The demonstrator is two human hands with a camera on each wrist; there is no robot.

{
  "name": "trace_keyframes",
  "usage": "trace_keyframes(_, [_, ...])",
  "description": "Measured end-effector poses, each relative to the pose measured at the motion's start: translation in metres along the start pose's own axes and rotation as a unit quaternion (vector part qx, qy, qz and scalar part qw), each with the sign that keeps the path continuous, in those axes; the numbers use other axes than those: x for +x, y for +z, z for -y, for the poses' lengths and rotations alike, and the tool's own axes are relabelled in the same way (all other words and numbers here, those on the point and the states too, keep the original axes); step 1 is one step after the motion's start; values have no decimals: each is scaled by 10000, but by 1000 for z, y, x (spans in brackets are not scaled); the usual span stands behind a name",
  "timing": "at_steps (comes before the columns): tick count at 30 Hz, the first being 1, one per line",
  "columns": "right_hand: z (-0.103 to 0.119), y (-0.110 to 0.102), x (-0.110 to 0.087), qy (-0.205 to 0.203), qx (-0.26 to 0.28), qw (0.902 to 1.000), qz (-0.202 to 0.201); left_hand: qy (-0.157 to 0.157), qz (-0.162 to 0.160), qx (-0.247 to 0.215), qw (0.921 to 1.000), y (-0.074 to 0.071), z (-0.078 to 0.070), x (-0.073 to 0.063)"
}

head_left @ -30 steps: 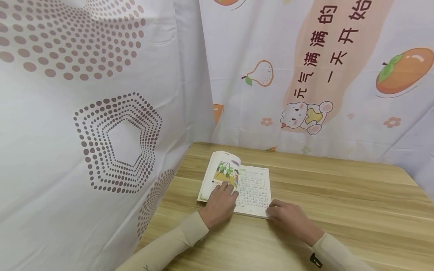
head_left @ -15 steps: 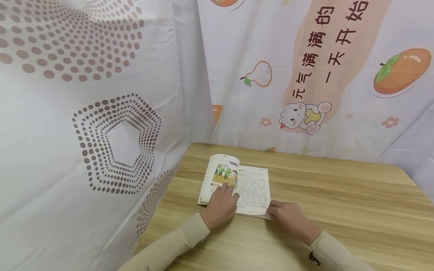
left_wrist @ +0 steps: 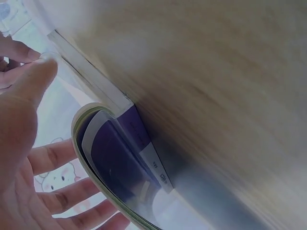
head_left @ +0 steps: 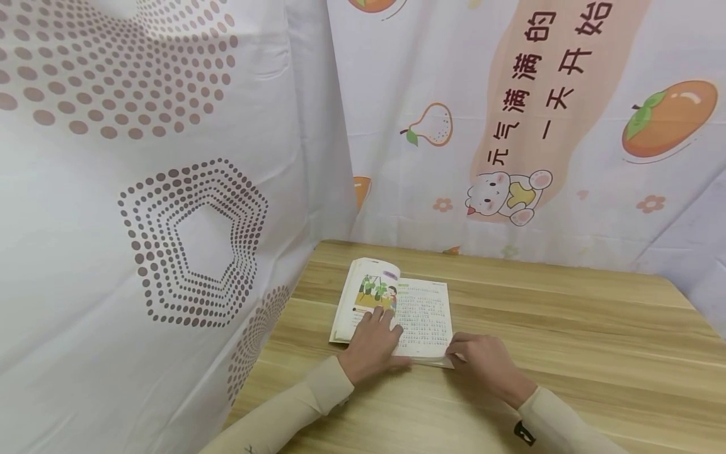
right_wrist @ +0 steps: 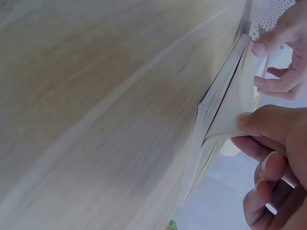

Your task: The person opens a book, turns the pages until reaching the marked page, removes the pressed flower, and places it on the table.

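Fruit-print curtain: "元气满满的", "一天开始", upper right of the head view
Book: lower centre, print too small to read

book open on table, toward its l side. l hand on l pg, r hand at near r corner of r pg. l sleeve & r sleeve on near side of bk. back curtain behind table, side curtain to l.
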State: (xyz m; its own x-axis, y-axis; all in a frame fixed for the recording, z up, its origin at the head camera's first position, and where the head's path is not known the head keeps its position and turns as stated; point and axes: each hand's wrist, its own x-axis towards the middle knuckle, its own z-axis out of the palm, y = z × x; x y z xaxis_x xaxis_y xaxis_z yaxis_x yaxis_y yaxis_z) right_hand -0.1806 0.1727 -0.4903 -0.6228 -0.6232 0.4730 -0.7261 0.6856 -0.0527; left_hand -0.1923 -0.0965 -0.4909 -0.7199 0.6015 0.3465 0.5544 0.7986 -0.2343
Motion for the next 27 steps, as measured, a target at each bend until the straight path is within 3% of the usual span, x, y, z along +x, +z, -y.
trace_keyframes(4, [1,-2,0,113,169,9998,42,34,58,142,9999,0,0,-1])
trace_keyframes(8, [1,-3,0,362,450,9983,-1,92,-105,320,9994,4,1,-2])
trace_keyframes(17, [0,-6,-2,1248,760,9892,-41,110,-711,423,9965,7,4,-1])
trace_keyframes(22, [0,-6,-4,1380,752,9870,341,22,-1212,632,9906,6,6,0])
trace_keyframes(27, [1,-3,-8,1189,648,9892,559,-251,-1708,446,9840,4,9,0])
